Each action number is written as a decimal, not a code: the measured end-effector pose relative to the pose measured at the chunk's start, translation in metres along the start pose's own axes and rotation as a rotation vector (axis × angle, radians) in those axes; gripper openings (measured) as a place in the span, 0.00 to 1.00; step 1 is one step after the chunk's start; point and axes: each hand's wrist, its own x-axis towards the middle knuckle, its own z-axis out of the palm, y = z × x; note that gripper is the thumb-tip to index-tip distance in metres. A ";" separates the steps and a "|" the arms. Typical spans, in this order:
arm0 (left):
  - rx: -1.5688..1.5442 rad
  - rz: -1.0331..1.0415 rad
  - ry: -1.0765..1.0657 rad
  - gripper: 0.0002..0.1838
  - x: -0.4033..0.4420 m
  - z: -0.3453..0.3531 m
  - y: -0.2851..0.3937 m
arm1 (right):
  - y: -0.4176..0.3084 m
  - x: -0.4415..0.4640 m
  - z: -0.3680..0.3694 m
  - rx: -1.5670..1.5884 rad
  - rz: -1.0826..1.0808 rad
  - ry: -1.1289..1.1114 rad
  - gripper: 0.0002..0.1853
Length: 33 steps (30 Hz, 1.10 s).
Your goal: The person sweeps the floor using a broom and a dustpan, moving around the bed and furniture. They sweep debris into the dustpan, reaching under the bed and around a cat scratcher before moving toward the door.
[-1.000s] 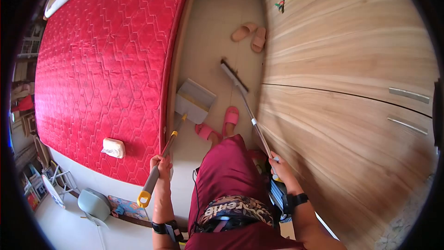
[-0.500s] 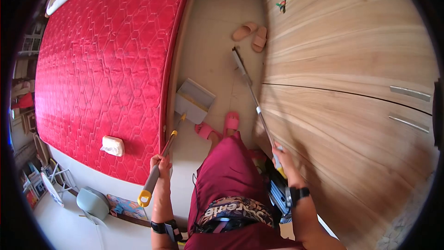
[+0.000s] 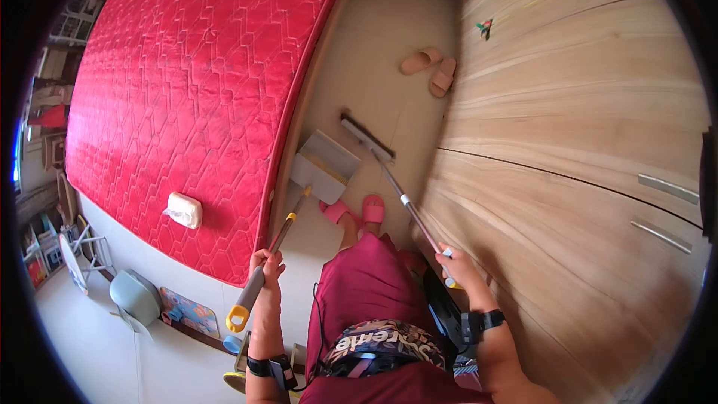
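Observation:
My left hand (image 3: 267,263) is closed round the grey and yellow handle of a long dustpan (image 3: 327,167). Its grey pan rests on the floor beside the bed, in front of my feet. Further right, my right hand (image 3: 458,265) grips the pole of a broom (image 3: 368,138). The broom head, dark-bristled and long, lies on the floor just beyond the pan, apart from it and turned at a slant. Pink slippers (image 3: 373,209) are on my feet, close to the near edge of the pan.
A bed with a red quilted cover (image 3: 187,90) runs along the left, a white packet (image 3: 184,210) on it. Wooden cabinet doors (image 3: 568,105) line the right. Tan slippers (image 3: 443,77) lie on the floor ahead. A blue-grey chair (image 3: 136,295) stands at lower left.
The broom head has come nearer and swung left, towards the dustpan, turning broadside. My hands keep their grips. The view has shifted slightly.

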 end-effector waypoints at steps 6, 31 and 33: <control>0.007 0.008 0.079 0.14 -0.032 0.024 0.008 | -0.051 0.080 -0.035 -0.211 -0.183 0.128 0.21; -0.039 -0.072 0.175 0.13 -0.108 -0.029 -0.054 | -0.144 0.065 -0.057 -1.375 -0.381 -0.044 0.20; -0.036 -0.026 0.154 0.12 -0.114 -0.043 -0.061 | -0.150 0.048 -0.052 -1.341 -0.307 -0.021 0.20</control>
